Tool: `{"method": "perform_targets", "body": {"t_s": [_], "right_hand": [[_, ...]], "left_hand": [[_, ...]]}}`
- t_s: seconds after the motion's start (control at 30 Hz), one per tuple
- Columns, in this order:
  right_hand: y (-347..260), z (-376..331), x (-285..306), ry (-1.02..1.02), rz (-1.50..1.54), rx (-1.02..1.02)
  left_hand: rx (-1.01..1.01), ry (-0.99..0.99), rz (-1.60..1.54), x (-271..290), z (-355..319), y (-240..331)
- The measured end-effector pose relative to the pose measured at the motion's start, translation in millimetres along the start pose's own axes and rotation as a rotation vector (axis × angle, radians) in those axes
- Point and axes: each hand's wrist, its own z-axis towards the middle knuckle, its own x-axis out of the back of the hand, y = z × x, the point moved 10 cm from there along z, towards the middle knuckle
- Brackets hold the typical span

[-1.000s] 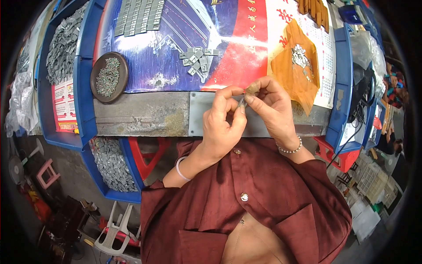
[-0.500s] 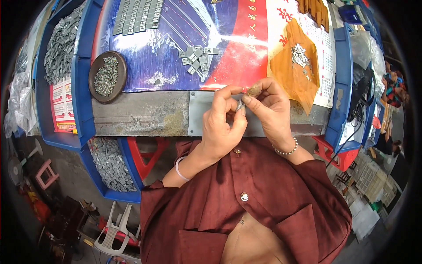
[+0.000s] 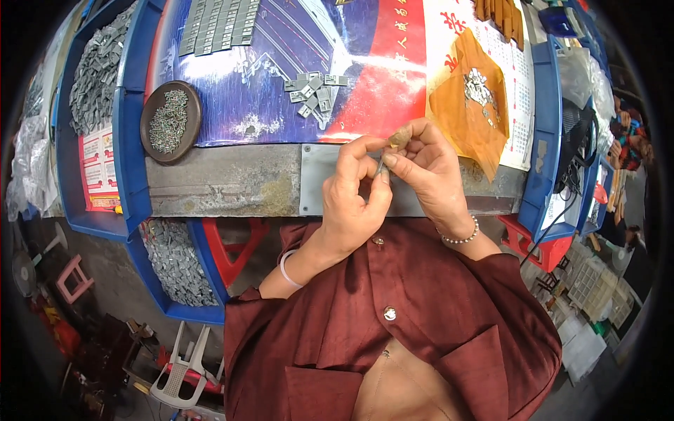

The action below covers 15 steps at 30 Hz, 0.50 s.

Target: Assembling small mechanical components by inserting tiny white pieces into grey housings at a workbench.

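At the near edge of the bench, my left hand (image 3: 351,200) pinches a small grey part (image 3: 380,168) between thumb and fingers. My right hand (image 3: 430,174) meets it from the right, its thumb and bent index finger closed at the part's upper end. A yellowish-brown finger cover (image 3: 400,136) sits on the right index fingertip. Most of the part is hidden by my fingers. Just beyond my hands lies a loose heap of grey rectangular pieces (image 3: 314,91). To the right, small silvery metal pieces (image 3: 479,90) rest on a sheet of orange-brown paper (image 3: 449,105).
A round brown dish (image 3: 149,137) of tiny metal parts stands at left. Rows of grey pieces (image 3: 219,24) lie at the back. Blue bins (image 3: 133,133) with grey pieces flank the left side; another blue bin (image 3: 547,133) stands right. A metal plate (image 3: 316,182) covers the bench edge.
My right index finger and its cover have tilted slightly at the part. Both hands otherwise stay in nearly the same place, still together on the part.
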Motion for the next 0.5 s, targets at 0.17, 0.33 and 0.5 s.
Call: {"method": "perform_targets", "body": {"t_s": [0.17,0.33,0.5], "right_hand": [[5,0,-3,-0.038,0.106,-0.076],[3,-3,-4,-0.055,0.162,-0.195],[4,-4,1,-0.084,0.069,-0.096]], "left_hand": [[0.078,-0.005,-0.063,0,-1,-7],[0.107,0.013,-0.113,3,0,-6],[0.051,-0.027,-0.021,-2,-1,2]]}}
